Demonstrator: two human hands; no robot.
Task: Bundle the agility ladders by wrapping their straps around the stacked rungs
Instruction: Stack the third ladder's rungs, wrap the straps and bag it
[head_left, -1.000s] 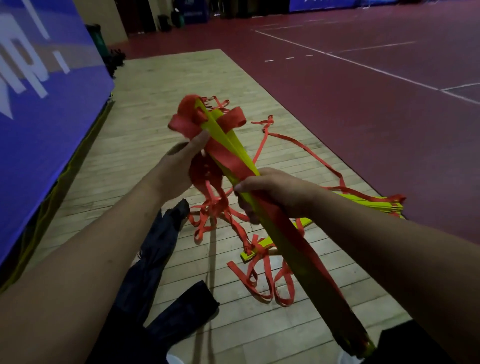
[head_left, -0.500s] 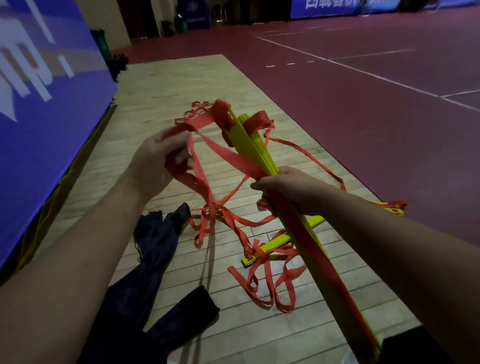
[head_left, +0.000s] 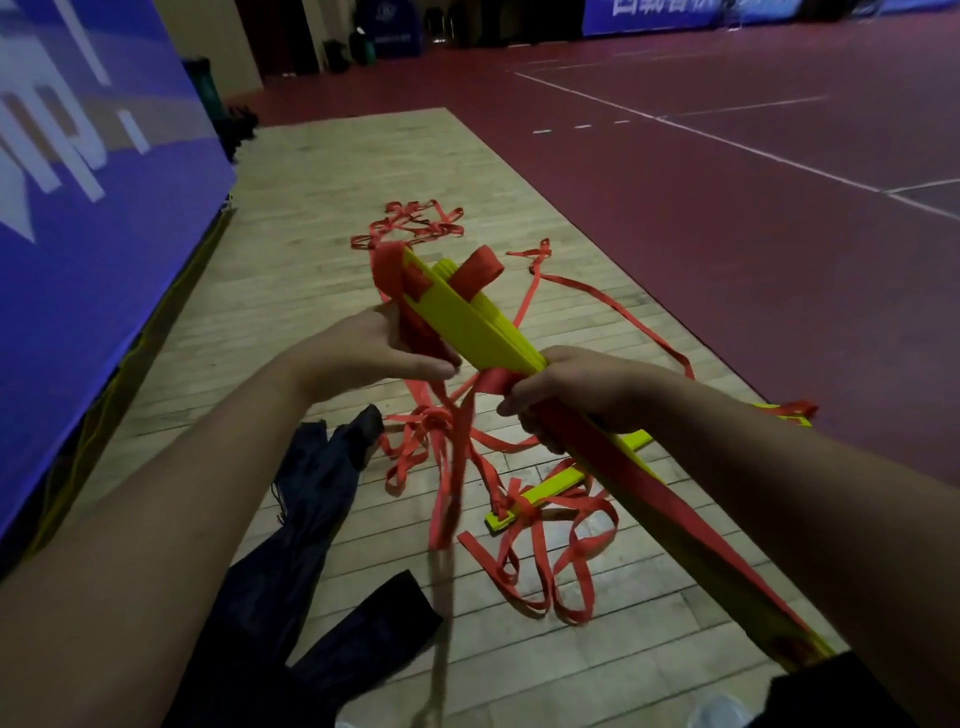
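Note:
A stack of flat yellow rungs slants from the middle of the view down to the lower right, in the air above the floor. My right hand grips the stack at its middle, over a red strap wound along it. My left hand holds a red strap against the stack's left side, just below the far end. Loose red strap loops hang from the stack and trail over the wooden floor. Another yellow rung lies on the floor under the stack.
A dark bag or cloth lies on the wood floor at the lower left. A blue padded wall runs along the left. Red court floor begins to the right. More tangled strap lies farther ahead.
My left hand has come back in from the left with the strap and now lies against the stack. The stack's far end has dropped lower and the view has tilted down.

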